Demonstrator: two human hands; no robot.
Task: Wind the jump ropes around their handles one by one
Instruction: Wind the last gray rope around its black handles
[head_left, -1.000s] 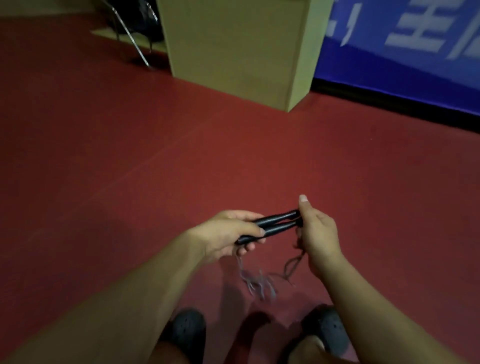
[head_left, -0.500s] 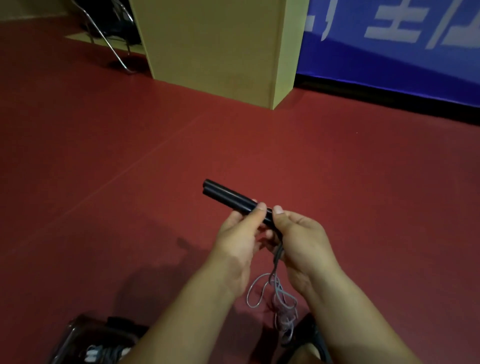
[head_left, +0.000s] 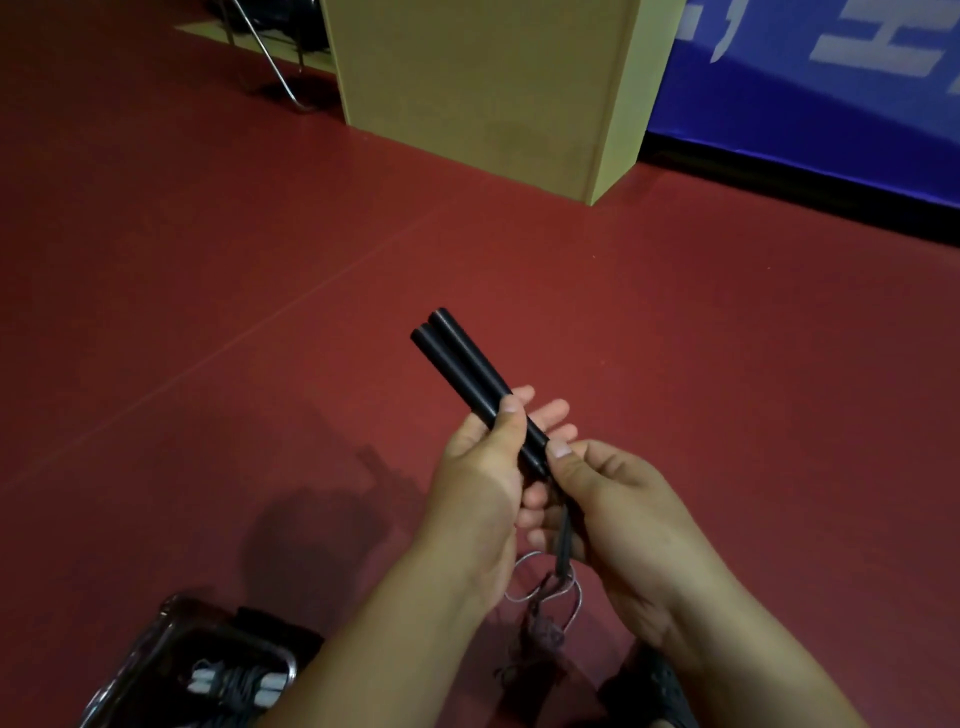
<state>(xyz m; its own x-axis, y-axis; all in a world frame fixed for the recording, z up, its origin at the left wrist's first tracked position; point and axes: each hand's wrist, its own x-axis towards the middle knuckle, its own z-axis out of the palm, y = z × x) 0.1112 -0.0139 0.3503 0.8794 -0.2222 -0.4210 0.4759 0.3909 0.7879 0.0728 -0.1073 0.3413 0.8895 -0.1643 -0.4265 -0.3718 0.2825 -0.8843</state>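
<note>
Fingers and thumb of the left hand (head_left: 480, 467) curl round two black cylindrical jump-rope handles (head_left: 470, 371).
Right hand (head_left: 605, 499) pinches their lower end; thin grey rope (head_left: 545, 592) dangles in loops below, over red floor (head_left: 208, 260).

Open red floor (head_left: 208, 312) ahead and to both sides of my hands, tan cabinet (head_left: 488, 88) blocking far ahead, blue banner (head_left: 831, 104) walling the far right, clear bin (head_left: 171, 670) low at my left, my shoe (head_left: 649, 691) underneath.

left hand (head_left: 480, 470) grips handles (head_left: 470, 371) | right hand (head_left: 605, 499) pinches rope (head_left: 563, 545)
</note>
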